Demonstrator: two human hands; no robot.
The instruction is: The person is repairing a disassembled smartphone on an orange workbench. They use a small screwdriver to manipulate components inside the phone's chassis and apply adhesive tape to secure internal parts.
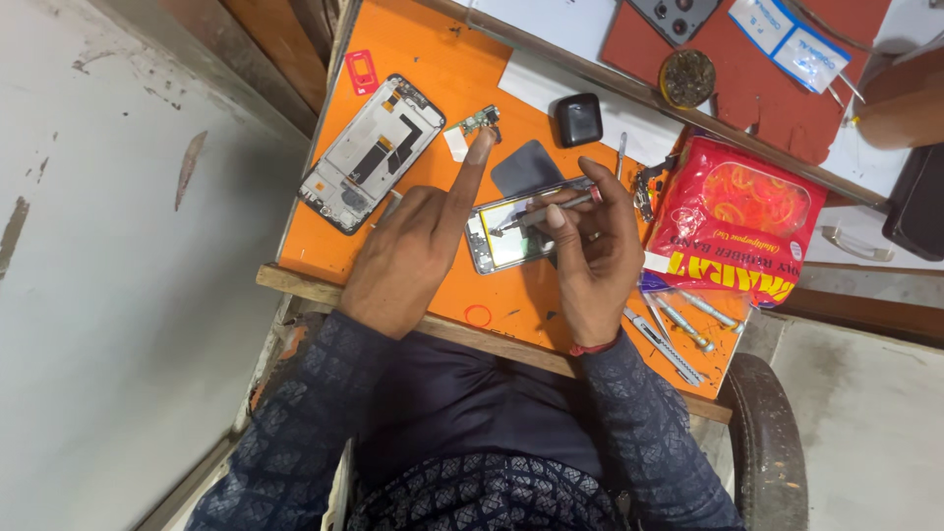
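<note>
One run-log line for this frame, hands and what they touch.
left hand: index fingertip on small circuit board | right hand: grips screwdriver, tip over opened phone | surface: orange mat

One head camera looks steeply down, close above the orange worktop [433, 59].

Opened phone [511, 236] on mat [433, 59], phone frame [369, 152] to its left, bag [733, 221] right, screwdrivers [688, 320] below bag.

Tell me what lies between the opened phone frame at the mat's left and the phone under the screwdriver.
In the head view, the left hand lies between the opened phone frame and the phone, its forefinger stretched toward a small circuit board.
</note>
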